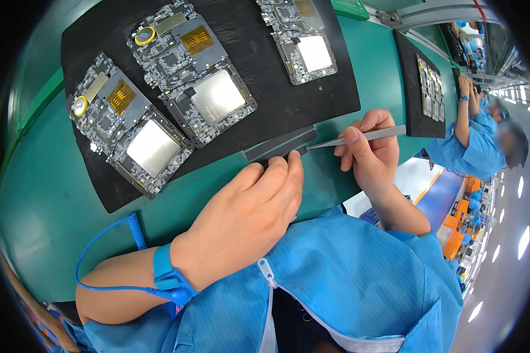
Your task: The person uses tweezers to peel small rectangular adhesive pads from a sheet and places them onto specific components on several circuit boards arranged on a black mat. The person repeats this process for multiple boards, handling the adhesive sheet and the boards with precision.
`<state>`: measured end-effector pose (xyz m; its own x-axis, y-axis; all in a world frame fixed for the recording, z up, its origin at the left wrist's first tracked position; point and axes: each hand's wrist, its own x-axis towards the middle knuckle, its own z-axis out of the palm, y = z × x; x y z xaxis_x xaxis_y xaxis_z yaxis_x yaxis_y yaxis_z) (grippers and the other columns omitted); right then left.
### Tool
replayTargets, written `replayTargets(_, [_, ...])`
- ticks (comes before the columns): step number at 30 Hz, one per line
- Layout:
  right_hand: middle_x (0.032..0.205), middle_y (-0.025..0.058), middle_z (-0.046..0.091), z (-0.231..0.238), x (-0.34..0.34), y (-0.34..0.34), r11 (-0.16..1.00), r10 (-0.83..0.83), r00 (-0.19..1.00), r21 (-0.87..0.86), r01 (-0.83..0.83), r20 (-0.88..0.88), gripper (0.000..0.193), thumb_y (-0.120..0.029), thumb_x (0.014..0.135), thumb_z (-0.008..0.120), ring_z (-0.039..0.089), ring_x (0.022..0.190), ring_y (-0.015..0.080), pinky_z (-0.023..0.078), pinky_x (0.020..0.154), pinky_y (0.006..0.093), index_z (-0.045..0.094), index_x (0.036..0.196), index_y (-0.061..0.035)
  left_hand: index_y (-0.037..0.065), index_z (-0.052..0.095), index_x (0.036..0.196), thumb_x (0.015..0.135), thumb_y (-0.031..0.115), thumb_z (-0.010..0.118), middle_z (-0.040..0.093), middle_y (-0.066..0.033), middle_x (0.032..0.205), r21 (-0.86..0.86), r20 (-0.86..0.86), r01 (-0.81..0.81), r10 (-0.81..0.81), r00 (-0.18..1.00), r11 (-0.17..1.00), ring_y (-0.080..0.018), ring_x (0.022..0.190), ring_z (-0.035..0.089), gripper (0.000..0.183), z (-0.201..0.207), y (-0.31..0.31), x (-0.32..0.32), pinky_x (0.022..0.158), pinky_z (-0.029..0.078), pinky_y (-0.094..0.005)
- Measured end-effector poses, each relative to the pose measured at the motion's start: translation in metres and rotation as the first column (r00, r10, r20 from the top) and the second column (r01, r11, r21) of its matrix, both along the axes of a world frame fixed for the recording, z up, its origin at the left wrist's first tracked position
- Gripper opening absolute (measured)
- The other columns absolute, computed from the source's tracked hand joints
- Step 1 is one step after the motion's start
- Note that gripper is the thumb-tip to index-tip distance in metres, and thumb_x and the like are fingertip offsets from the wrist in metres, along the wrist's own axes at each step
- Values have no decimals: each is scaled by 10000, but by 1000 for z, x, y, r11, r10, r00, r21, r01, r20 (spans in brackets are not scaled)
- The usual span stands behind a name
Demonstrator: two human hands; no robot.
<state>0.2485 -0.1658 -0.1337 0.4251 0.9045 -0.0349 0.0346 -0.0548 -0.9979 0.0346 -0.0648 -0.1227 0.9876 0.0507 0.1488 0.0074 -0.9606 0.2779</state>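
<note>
My right hand [374, 150] pinches a pair of metal tweezers [359, 137] between thumb and fingers. The tweezers' thin tips reach left to the end of a clear sheet with dark strips [280, 144]. My left hand [241, 212] is bent over the sheet's near edge, fingers close together and their tips pressing on it; its thumb is hidden beneath. Beyond my hands, a circuit board with a metal shield and a round coin cell [200, 76] lies on a black mat [265, 106]. Left of it is a similar board [126, 126], and another [300, 44] sits at the far right.
The green tabletop [35, 194] extends around the mat. A blue coiled wrist-strap cord [136, 230] runs from my left wrist onto the table. Farther right, a second black mat [415, 88] carries several boards, and a co-worker in blue [474, 147] sits beyond it.
</note>
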Motion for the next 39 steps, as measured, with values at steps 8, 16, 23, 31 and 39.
replayTargets(8, [674, 108, 569, 13, -2, 12, 984, -22, 985, 170, 51, -169, 107, -60, 939, 480, 441, 411, 75, 350, 376, 188, 376, 958, -79, -54, 558, 1146, 791, 267, 599, 513, -195, 1233, 120, 12, -34, 33, 999, 992, -263, 1041, 507, 481, 1, -6, -9, 836, 433, -317])
replayTargets(16, [689, 115, 611, 30, -73, 99, 980, 193, 920, 118, -161, -340, 181, -89, 917, 546, 509, 414, 102, 385, 367, 190, 382, 989, -58, -131, 554, 1100, 827, 283, 572, 555, -293, 1116, 450, -18, -524, 594, 804, 723, -400, 1019, 566, 496, 19, -7, -64, 815, 508, -391])
replayTargets(23, [682, 94, 599, 21, -113, 137, 946, 325, 917, 69, -318, -230, 213, -86, 908, 567, 544, 466, 80, 438, 411, 177, 371, 980, -48, -130, 584, 1061, 874, 269, 511, 572, -272, 1041, 439, 72, -482, 505, 860, 758, -368, 965, 581, 447, 3, 5, -79, 801, 520, -348])
replayTargets(31, [702, 100, 592, 25, -121, 135, 958, 284, 947, -4, -288, -150, 200, -64, 914, 546, 588, 529, 103, 462, 418, 187, 357, 978, -44, -118, 618, 1035, 891, 258, 474, 590, -223, 1020, 535, 156, -479, 476, 866, 696, -341, 967, 585, 427, -8, 6, -80, 803, 537, -325])
replayTargets(39, [703, 104, 593, 22, -124, 135, 958, 285, 949, 33, -284, -132, 192, -55, 915, 539, 599, 541, 107, 479, 428, 187, 357, 972, -43, -108, 631, 1025, 892, 254, 464, 593, -222, 1008, 533, 157, -482, 479, 864, 695, -343, 953, 592, 421, -9, 8, -80, 807, 537, -333])
